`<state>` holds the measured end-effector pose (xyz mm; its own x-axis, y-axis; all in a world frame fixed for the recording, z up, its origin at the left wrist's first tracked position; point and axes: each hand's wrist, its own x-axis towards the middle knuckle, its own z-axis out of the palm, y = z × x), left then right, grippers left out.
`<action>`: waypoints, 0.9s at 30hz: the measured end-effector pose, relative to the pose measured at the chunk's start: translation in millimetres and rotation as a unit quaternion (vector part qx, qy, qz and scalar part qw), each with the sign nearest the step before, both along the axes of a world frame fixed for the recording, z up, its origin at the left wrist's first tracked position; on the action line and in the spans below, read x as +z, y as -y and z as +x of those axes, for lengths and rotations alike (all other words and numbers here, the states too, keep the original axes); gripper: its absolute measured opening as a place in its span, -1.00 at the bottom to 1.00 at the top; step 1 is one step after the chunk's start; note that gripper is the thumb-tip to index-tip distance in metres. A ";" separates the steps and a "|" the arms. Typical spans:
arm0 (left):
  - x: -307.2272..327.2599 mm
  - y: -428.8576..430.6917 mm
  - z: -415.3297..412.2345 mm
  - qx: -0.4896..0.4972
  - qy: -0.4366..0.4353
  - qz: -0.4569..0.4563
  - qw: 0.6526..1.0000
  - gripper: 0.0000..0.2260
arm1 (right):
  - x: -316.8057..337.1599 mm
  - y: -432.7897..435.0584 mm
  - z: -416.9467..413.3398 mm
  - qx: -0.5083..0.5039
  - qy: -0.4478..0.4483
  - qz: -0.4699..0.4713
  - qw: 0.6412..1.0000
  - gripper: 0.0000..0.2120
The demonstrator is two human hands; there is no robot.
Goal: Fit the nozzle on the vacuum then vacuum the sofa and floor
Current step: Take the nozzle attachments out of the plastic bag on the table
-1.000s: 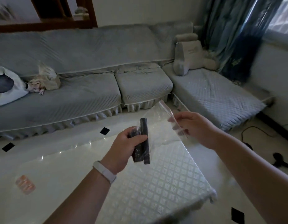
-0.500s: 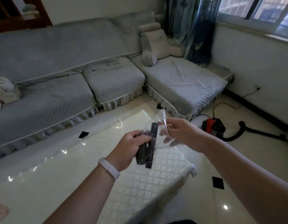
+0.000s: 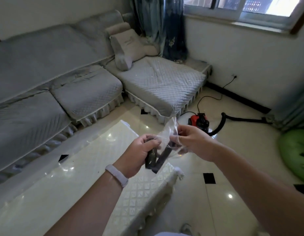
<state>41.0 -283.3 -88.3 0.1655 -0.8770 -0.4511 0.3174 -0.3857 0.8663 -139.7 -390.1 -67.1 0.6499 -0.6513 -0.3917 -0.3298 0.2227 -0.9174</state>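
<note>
While vacuum [image 3: 198,120] lies beyond table [image 3: 79,176], sofa [image 3: 158,82] beside

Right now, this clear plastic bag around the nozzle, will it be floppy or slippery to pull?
The plastic bag is probably floppy and very light: it crumples and peaks where the right hand pinches it. Its glossy film looks slippery, so it may slide off the nozzle that the left hand grips.

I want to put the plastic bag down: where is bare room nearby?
The table top left of the left hand is bare. The floor between table and green object is free. By the sofa, the red vacuum and hose crowd it.
</note>
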 end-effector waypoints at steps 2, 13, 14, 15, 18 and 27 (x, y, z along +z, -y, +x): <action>-2.0 10.9 -13.3 0.000 -0.030 0.002 1.000 -0.77 | -1.6 14.6 -21.0 -0.035 0.021 0.003 0.999 -0.80; -5.7 44.1 -67.1 0.076 -0.006 0.001 0.997 -0.51 | -7.5 62.5 -106.4 -0.257 0.156 0.008 0.954 -0.87; -5.9 46.1 -68.9 0.077 -0.007 -0.003 0.997 -0.52 | -4.5 66.2 -111.5 -0.291 0.179 0.019 0.940 -0.86; -6.2 48.4 -69.8 0.075 -0.010 -0.006 0.997 -0.55 | -0.3 69.6 -116.4 -0.320 0.200 0.025 0.926 -0.87; -3.4 56.3 -68.2 0.058 -0.021 -0.013 0.998 -0.74 | 11.8 76.4 -131.1 -0.380 0.223 0.007 0.898 -0.89; 16.8 75.3 -57.7 0.029 -0.033 -0.043 0.998 -0.71 | 20.6 53.5 -129.7 -0.206 0.062 -0.126 0.968 -0.93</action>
<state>-16.7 -358.7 -71.5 0.1885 -0.9028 -0.3866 0.3950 -0.2907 0.8715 -269.4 -443.6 -46.5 0.3463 -0.9300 -0.1229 -0.1442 0.0767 -0.9866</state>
